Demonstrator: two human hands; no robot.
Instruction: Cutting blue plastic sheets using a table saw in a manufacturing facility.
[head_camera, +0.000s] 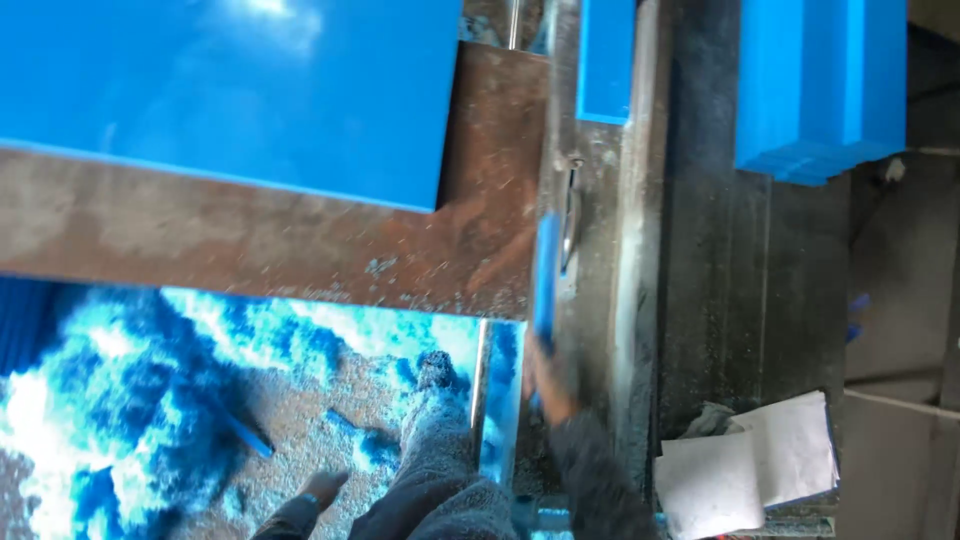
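Right hand (548, 385) grips blue strip (546, 270); strip extends upward

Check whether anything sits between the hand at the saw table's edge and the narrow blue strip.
Nothing visible does. The right hand already grips the lower end of the narrow blue strip, blurred, beside the metal rail. The left hand hangs apart, lower left.

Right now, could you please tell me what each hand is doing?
Left hand: holds nothing, low over the dusty floor; open or closed cannot be told.
Right hand: closed on a thin blue strip.
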